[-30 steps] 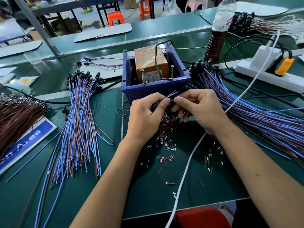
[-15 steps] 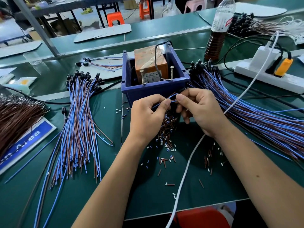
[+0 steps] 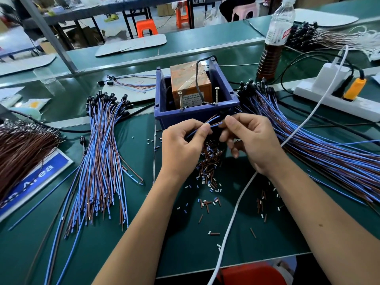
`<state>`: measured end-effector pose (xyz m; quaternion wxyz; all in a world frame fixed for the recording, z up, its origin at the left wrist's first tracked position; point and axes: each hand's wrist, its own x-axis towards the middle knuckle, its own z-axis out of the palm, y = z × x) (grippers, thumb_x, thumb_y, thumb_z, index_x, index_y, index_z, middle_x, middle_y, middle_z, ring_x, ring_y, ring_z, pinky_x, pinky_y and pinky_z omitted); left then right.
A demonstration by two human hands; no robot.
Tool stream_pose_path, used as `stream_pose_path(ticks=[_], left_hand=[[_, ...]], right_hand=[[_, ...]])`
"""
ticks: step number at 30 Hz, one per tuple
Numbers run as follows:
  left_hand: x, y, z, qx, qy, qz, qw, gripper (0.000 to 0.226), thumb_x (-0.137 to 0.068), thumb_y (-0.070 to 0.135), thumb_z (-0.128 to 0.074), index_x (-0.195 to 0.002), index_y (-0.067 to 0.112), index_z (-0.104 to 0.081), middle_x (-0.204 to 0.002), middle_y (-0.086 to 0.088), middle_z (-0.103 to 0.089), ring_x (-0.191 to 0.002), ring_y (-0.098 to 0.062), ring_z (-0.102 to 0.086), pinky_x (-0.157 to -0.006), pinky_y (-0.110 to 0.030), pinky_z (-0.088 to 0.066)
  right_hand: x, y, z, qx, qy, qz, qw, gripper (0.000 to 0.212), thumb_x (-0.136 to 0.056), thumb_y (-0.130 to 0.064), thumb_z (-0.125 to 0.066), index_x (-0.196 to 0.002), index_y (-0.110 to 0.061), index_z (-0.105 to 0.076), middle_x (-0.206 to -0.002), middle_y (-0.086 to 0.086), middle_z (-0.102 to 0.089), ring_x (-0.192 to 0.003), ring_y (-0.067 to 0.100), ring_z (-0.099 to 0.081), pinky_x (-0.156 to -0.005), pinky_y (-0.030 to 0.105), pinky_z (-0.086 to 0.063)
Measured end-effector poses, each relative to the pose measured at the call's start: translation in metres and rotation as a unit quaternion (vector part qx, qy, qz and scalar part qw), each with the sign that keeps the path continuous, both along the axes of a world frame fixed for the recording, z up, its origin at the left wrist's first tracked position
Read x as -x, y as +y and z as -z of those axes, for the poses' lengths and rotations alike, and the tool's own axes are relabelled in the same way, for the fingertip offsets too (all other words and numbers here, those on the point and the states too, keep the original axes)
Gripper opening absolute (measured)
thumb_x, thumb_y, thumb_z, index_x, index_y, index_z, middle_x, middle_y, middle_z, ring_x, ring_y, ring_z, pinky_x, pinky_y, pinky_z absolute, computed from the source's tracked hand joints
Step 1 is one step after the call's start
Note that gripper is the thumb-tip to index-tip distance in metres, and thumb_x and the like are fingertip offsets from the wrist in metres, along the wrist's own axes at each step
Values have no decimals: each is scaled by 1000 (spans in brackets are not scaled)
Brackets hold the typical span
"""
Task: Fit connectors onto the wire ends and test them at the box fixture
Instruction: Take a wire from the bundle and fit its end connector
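Head view: a blue and brown wire pair is pinched between the left hand and the right hand, each grip closed on it with thumb and forefinger, the other fingers curled. The wire ends are held just in front of the blue bin, which stands directly beyond the grip. Inside the bin an orange taped box fixture is seen, filling most of it, with a black cable looped over its top and two upright screws at the near rim. Below the grip, a heap of short brown and blue sleeve pieces is scattered on the green worktop. To the left of the grip a bundle of blue and brown wires with black connectors is laid; to the right a second, larger bundle is spread. A white cable is passed under the right wrist.
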<state>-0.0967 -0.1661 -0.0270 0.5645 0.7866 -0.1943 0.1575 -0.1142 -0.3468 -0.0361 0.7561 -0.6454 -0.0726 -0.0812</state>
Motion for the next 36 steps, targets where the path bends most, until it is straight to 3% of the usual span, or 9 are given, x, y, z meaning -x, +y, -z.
stream_pose_path(ticks=[4,7,12,18,20,22,27,31,36], left_hand=[[0,-1,1,5,-3,14,1000,17,-95,19,-68,-80,19,-76,-57,15,-60,-55,-1,-52,-57,-24,-40],[1,-1,1,25,1,18,1000,15,-96,18,-69,-84,17,-78,-59,6,-63,-56,-6,-55,-56,-27,-45],[3,-3,2,46,0,7,999,14,-96,15,-69,-85,13,-78,-61,3,-65,-58,-10,-58,-59,-31,-49],[2,1,1,116,-15,-28,993,18,-98,13,-67,-83,6,-76,-59,4,-61,-55,-7,-52,-58,-22,-42],[5,-2,0,120,-25,-21,992,18,-98,12,-67,-84,4,-76,-61,4,-63,-58,-8,-55,-60,-22,-44],[9,-8,0,123,-28,-2,992,16,-97,9,-67,-86,3,-76,-64,4,-65,-61,-9,-58,-64,-24,-47],[12,-10,2,149,-28,46,987,12,-97,8,-68,-91,2,-77,-75,0,-72,-70,-16,-67,-67,-34,-55],[14,-13,2,123,-51,54,990,11,-96,10,-70,-92,4,-78,-79,-6,-72,-73,-22,-68,-66,-43,-56],[13,-11,-1,46,-126,19,991,8,-95,7,-72,-90,7,-78,-82,0,-65,-75,-17,-64,-65,-30,-50]], right_hand=[[2,6,-1,21,-37,-1,999,12,-97,-19,-71,-87,-20,-77,-71,9,-71,-51,16,-58,-40,24,-44],[2,4,-1,17,-42,9,999,10,-97,-16,-71,-88,-16,-76,-70,10,-70,-51,16,-56,-40,24,-44],[1,6,-1,-3,-31,-4,1000,10,-94,-22,-73,-87,-15,-75,-70,9,-69,-52,14,-56,-41,22,-43],[-2,-7,-4,-88,-14,56,994,10,-97,-13,-70,-87,-14,-73,-70,6,-68,-52,11,-52,-41,21,-41],[1,-3,-4,-60,-19,37,997,4,-90,-17,-79,-92,-15,-76,-70,9,-69,-51,11,-53,-41,22,-42],[4,10,-2,-50,-19,-4,999,14,-84,-23,-83,-96,-17,-79,-71,8,-71,-50,10,-55,-41,21,-42],[6,22,-7,-130,-5,-38,991,16,-80,-27,-83,-93,-17,-81,-68,2,-69,-49,6,-52,-39,17,-38],[9,20,-10,-146,-1,-44,988,13,-77,-25,-84,-87,-16,-81,-66,2,-67,-50,6,-51,-39,16,-37],[12,20,-14,-149,-3,-38,988,6,-80,-17,-76,-82,-17,-82,-62,0,-62,-50,7,-48,-39,17,-37]])
